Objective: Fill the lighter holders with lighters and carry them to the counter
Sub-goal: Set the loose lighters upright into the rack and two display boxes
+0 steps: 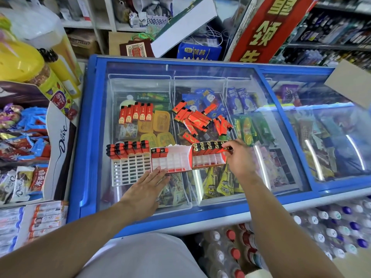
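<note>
Three lighter holders stand side by side on the glass lid of a blue freezer (pixel 92 137). The left white grid holder (pixel 130 169) has lighters along its back rows. The middle holder (pixel 170 160) carries a few lighters at its back left. The right holder (pixel 208 157) has its back rows filled. My left hand (pixel 148 183) lies flat, fingers straight, touching the middle holder's front edge. My right hand (pixel 239 157) pinches a red lighter (pixel 225 149) at the right holder's back right corner. A loose pile of red lighters (pixel 197 119) and a neat row of lighters (pixel 136 115) lie farther back on the glass.
Snack boxes and a Dove carton (pixel 60 149) crowd the left side. Bottled water packs (pixel 325 227) sit below the freezer at the right. A red sign (pixel 267 31) and a cardboard piece (pixel 351 83) lean behind and over the freezer's right half.
</note>
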